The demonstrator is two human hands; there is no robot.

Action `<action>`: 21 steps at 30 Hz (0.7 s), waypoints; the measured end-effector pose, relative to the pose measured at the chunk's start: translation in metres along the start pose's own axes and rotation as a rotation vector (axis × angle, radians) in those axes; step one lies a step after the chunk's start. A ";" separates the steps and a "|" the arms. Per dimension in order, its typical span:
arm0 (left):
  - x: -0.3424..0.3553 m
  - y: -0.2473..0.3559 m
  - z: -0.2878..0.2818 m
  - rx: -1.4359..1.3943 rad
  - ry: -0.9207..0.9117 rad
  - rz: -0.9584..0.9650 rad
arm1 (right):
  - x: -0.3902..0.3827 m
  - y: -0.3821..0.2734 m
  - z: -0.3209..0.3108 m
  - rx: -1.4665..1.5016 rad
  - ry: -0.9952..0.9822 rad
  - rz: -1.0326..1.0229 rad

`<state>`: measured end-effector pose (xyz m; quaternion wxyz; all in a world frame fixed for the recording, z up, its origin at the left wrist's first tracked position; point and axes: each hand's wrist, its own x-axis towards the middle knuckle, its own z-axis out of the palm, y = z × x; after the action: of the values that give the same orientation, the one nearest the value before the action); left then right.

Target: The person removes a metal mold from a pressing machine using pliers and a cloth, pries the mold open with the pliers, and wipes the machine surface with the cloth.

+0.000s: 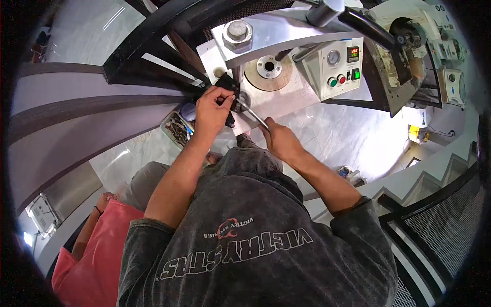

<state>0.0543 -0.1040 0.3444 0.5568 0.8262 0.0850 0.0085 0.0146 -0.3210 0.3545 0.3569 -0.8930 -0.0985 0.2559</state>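
My right hand (281, 140) is wrapped round the near end of a slim metal rod-shaped tool (254, 114), which slants up to the left. Its far end meets a dark fitting at the left front of a machine's pale base plate (302, 87). Beside that end, the fingers of my left hand (212, 110) are pinched together against a black part (225, 84). What they hold, if anything, is too small to make out. Behind my hands, a round metal disc (268, 71) with a central hole sits on the plate.
A control box (340, 66) with buttons, gauge and display stands at the plate's right. Overhead runs a thick metal bar with a large bolt (238, 31) and a black handle (365, 25). A bin (176, 129) of dark scraps sits low left. Another person's red shirt (110, 250) is at lower left.
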 end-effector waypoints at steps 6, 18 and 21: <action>-0.009 -0.008 -0.007 -0.051 -0.017 -0.019 | -0.017 0.006 -0.019 0.073 0.025 0.118; -0.037 0.009 -0.006 -0.067 0.210 0.046 | 0.022 -0.025 -0.091 0.731 -0.805 0.591; -0.045 0.005 0.004 -0.092 0.204 -0.020 | 0.045 -0.043 -0.112 0.733 -0.919 0.639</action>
<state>0.0113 -0.1158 0.3507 0.5828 0.7936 0.1491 0.0911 0.1124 -0.3396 0.4352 0.4657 -0.4992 0.1220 0.7204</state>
